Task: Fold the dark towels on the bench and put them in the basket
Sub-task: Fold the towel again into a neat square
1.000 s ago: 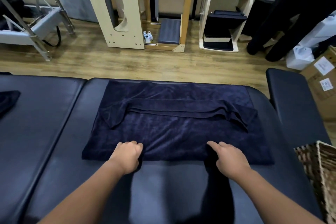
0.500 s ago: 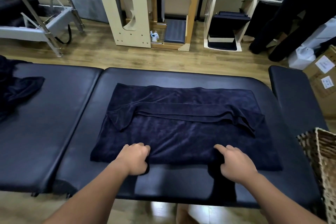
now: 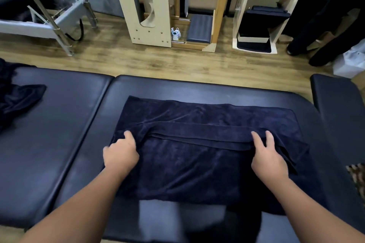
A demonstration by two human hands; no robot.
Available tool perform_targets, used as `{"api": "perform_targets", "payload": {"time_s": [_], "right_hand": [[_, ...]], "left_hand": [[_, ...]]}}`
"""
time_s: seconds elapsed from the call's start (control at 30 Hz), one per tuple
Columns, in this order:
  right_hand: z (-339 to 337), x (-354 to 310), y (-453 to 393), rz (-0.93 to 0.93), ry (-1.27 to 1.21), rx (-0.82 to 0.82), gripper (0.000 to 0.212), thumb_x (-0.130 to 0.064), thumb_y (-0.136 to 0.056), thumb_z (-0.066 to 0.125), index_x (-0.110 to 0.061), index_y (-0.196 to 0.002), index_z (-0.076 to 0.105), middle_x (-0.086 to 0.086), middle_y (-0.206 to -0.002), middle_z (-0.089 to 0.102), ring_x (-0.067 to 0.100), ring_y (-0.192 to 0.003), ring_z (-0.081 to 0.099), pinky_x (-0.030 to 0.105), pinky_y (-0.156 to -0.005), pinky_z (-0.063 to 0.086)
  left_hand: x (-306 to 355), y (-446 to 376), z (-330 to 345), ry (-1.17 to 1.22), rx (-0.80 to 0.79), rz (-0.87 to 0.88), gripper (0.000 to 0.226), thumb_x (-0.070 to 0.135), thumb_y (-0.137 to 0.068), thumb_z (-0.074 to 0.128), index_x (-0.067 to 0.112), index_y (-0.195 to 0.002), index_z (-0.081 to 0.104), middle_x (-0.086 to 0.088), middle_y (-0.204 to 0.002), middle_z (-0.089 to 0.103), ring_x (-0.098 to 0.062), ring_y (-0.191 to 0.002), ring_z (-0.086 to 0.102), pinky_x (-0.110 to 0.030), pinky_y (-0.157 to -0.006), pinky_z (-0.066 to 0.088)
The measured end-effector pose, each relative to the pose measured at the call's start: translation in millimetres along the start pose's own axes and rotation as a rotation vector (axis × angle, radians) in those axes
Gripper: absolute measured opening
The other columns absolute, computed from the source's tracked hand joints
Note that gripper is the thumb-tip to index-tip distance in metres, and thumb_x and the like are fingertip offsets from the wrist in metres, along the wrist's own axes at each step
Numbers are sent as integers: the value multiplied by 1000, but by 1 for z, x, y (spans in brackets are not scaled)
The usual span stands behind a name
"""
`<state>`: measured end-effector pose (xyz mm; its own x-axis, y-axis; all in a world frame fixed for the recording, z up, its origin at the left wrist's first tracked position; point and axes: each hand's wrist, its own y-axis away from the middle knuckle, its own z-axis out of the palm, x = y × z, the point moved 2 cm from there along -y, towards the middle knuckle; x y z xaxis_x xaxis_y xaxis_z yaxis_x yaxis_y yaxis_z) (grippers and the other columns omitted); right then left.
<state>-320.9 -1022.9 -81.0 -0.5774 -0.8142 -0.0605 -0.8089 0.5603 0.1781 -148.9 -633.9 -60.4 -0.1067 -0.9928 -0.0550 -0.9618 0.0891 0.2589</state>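
On the bench, head view, we find one dark towel spread flat and part-folded. Left hand and right hand rest on its folded hem, fingers extended, gripping nothing. We judge folding is mid-step; next comes another fold. A further towel lies crumpled at left. Basket is mostly cut off at right.

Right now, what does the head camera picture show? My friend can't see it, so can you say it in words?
Two bare hands lie on a dark towel spread on a black padded bench: the left hand at its left side, the right hand on a fold near its right side. More dark cloth sits crumpled at far left, and a wicker basket peeks in at the right edge.
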Motion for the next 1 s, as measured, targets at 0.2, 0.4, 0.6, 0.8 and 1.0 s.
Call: {"api": "perform_targets", "payload": {"time_s": [0.2, 0.4, 0.6, 0.8, 1.0], "right_hand": [[-11, 7, -42, -46, 157, 177, 27, -3, -78, 70, -11, -104, 70, 11, -98, 64, 40, -86, 55, 50, -69, 40], [-45, 0, -117, 84, -74, 284, 29, -6, -87, 63, -8, -116, 66, 21, -114, 59, 47, -98, 52, 55, -79, 47], [-23, -49, -136, -193, -125, 11, 40, -29, -93, 64, -16, -130, 59, 9, -139, 51, 38, -125, 47, 55, -101, 45], [5, -125, -102, -464, -68, -36, 42, -25, -97, 57, -14, -137, 56, 2, -147, 46, 25, -144, 34, 64, -117, 20], [0, -220, -96, -532, -117, -88, 51, -47, -98, 51, -24, -144, 46, -3, -140, 51, 27, -131, 42, 51, -112, 31]], "left_hand": [[-2, -38, -21, 281, 104, -228, 11, 16, -93, 46, 7, -85, 46, -11, -78, 52, -34, -73, 53, -37, -64, 43], [4, -93, -60, 690, 255, -366, 26, 20, -91, 57, 4, -110, 66, -20, -108, 67, -43, -107, 60, -42, -85, 47], [17, -89, -46, 460, 48, -148, 46, 8, -81, 56, 10, -127, 57, -15, -129, 56, -38, -116, 56, -43, -94, 47], [-6, -50, -8, 278, -87, -267, 28, 34, -92, 57, 13, -103, 42, -12, -115, 50, -37, -110, 53, -49, -86, 51], [-38, -37, 9, 517, -71, -374, 28, 34, -99, 58, 7, -107, 55, -9, -104, 63, -23, -88, 51, -33, -74, 43]]}}
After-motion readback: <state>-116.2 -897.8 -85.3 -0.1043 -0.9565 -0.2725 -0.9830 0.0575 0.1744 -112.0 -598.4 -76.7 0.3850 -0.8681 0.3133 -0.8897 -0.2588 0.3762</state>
